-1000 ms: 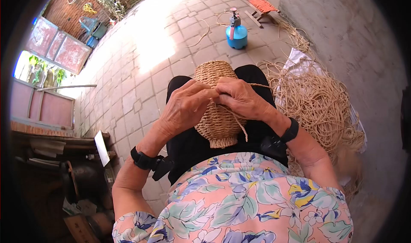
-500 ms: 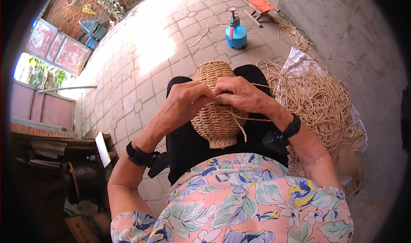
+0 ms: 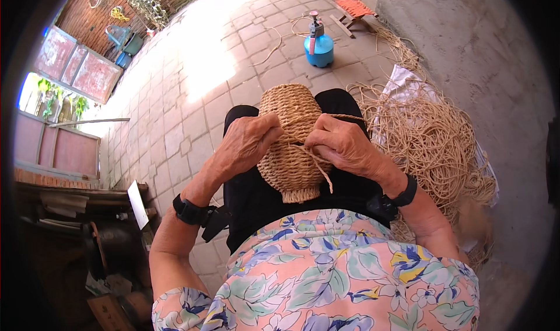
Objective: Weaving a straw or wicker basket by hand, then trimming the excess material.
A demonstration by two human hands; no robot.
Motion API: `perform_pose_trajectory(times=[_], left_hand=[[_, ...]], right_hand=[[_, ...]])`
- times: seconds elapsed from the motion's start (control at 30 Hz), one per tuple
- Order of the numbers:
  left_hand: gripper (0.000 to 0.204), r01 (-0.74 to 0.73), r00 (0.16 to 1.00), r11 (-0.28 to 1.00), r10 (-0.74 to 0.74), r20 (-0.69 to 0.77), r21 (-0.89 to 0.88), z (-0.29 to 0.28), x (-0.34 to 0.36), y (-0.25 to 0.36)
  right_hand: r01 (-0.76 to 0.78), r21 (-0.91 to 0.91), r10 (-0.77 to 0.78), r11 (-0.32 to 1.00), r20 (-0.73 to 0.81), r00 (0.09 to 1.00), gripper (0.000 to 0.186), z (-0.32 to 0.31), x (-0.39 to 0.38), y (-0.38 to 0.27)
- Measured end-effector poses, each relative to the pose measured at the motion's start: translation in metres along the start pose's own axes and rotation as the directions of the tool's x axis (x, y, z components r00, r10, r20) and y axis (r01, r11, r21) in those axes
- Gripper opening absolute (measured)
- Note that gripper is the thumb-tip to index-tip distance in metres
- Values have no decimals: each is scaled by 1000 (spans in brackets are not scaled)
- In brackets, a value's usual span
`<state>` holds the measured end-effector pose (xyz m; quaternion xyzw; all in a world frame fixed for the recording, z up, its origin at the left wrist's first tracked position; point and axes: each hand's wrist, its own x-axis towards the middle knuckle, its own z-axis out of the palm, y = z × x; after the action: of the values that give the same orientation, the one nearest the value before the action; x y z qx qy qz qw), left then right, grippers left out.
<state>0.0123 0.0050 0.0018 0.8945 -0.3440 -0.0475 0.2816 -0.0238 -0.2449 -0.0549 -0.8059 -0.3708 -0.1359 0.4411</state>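
Across my lap lies a woven straw basket [image 3: 294, 176], tan and rounded, with a narrower neck at the end closest to me. My left hand [image 3: 252, 141] is closed at the basket's left side, its fingertips pinched near the middle of the weave. Opposite it, my right hand [image 3: 341, 144] is closed on a straw cord [image 3: 318, 166], whose loose end hangs down over the basket. Another length of cord runs off to the right behind that hand. Between the hands a small dark gap shows in the weave. What the left fingertips pinch is too hidden to tell.
A large heap of loose straw cord [image 3: 429, 135] lies on a white cloth [image 3: 402, 83] to my right, beside a grey wall. Ahead on the paving stand a blue spray bottle [image 3: 319, 51] and a folding stool [image 3: 354, 10] with an orange seat. Dark clutter fills the lower left.
My hands have moved apart from where they met over the basket. The right one has shifted right and slightly down with the cord, uncovering the middle of the weave.
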Motion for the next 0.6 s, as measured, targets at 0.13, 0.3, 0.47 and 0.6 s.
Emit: perform_pose_trajectory(times=[0.13, 0.3, 0.47, 0.6], left_hand=[[20, 3, 1000, 999, -3, 8, -33, 0, 1, 1], [22, 14, 1000, 999, -13, 23, -49, 0, 1, 3], [22, 41, 998, 996, -38, 40, -78, 1, -2, -2], [23, 33, 999, 993, -28, 43, -117, -1, 1, -4]], right_hand=[[75, -56, -77, 996, -23, 997, 15, 2, -1, 7], [-448, 612, 532, 652, 53, 845, 10, 12, -12, 21], [-466, 750, 585, 469, 132, 800, 3, 6, -9, 7], [-454, 646, 496, 614, 133, 858, 9, 3, -10, 8]])
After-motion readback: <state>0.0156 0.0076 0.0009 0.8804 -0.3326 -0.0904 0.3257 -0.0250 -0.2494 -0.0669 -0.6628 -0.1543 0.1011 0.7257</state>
